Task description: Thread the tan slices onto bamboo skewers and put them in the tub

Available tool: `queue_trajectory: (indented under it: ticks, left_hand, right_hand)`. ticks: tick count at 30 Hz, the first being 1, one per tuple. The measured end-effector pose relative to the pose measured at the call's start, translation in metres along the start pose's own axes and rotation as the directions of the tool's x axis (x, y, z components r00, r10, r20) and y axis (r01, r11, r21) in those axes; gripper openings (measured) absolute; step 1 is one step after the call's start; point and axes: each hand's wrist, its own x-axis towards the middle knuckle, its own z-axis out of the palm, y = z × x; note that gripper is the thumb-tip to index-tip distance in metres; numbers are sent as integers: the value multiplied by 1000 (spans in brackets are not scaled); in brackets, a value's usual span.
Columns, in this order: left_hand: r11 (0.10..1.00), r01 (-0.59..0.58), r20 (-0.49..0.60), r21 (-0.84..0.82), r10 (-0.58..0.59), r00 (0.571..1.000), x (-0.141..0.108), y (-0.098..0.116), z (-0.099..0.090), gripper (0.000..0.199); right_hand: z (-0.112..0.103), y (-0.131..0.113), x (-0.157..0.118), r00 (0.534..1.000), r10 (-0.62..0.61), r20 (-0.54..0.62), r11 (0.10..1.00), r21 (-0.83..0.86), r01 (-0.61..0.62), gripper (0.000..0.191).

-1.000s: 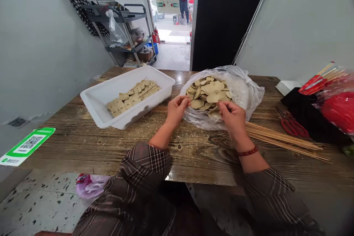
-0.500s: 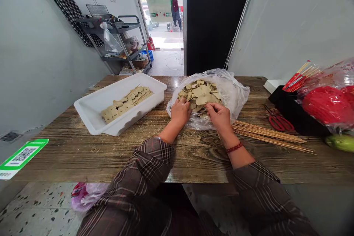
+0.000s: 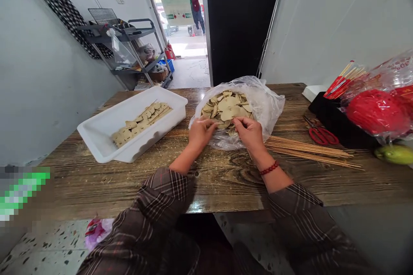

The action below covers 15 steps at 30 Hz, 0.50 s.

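**While working two-handed, having everything set within easy reach**

Got both hands down at an open plastic bag [image 3: 267,103], placed front and centre on the table [image 3: 226,189], probably for a short reach with either arm. Can see a heap of pale slices [image 3: 227,102] inside, right at the mouth. Note the clear plastic bunched behind and to the right, likely turned back to leave the heap uncovered for fingers.

Got the right hand [image 3: 249,132] in from the near side, pinching thumb to finger, seemingly on the edge of one big slice. Makes sense as a grip for something so thin, just guessing though. Got the left hand [image 3: 201,131] at the near-left edge of the same heap, fingers curled and kinda blurry. Can't tell whether gripping anything there or only steadying the bag.

Over to the left, can see a white tub [image 3: 135,152] with more slices in rows, set at a slant, maybe to sit handy for the left arm. Off to the right, got loose sticks [image 3: 309,147] lying with near ends right by the bag and the right wrist, so pretty grabbable. Beyond those, can spot red-handled scissors [image 3: 314,129] beside a black box [image 3: 342,124], likely parked there to leave elbow room.
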Motion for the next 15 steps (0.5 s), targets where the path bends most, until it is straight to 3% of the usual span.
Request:
queue_trajectory:
  ticks: [3,6,11,15]
  left_hand:
    - [998,-62,139,-5,62,988,-10,0,3,13]
    - [994,-46,206,-94,64,976,-12,-4,3,16]
    - [970,82,201,-228,-35,979,-9,-10,-3,19]
    - [882,225,173,-414,-167,971,-10,-12,-4,15]
  right_hand:
    - [0,1,-2,1000,-6,6,1000,-12,6,32]
    - [0,0,-3,1000,-15,3,999,-30,15,32]
    - [0,-3,-5,1000,12,3,999,-38,-12,35]
    - [0,0,-6,1000,15,12,998,-61,-15,35]
